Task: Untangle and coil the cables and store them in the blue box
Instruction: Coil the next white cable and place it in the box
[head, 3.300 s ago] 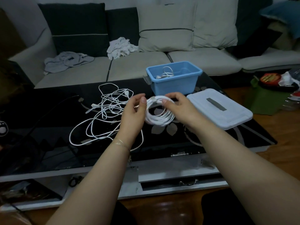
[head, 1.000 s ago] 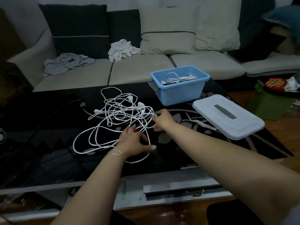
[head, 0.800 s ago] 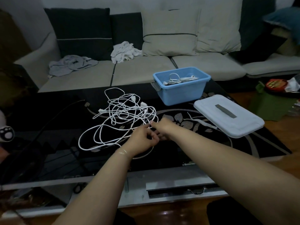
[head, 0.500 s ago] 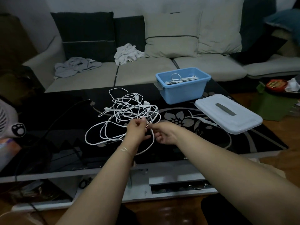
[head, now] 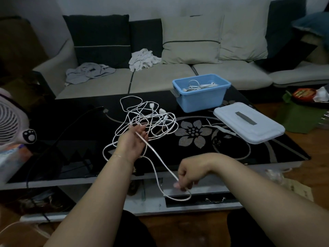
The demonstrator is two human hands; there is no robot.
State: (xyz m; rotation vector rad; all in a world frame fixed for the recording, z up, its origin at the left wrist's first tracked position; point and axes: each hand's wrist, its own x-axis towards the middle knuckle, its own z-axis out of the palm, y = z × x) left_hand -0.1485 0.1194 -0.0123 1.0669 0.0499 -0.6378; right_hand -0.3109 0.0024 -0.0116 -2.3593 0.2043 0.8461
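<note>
One white cable (head: 156, 154) stretched taut between both hands, tangle (head: 147, 120) beyond on black glass table (head: 267, 154).
Pinched in right hand (head: 188, 173) at near table edge, run diagonally up-left through loosely curled fingers (head: 142, 134) of left hand (head: 131, 143), nearer the thin, limp knot. Farther right: glossy blue box (head: 201, 102) holding coiled cables (head: 197, 85), flat white lid (head: 249, 127) beside.

No legible text in view.
Only a black paw-print sign stood on the white fan (head: 10, 120), far left of the left hand (head: 130, 143); a red packet (head: 302, 94) far beyond the right hand (head: 188, 172) bore print too small and blurred to read.
</note>
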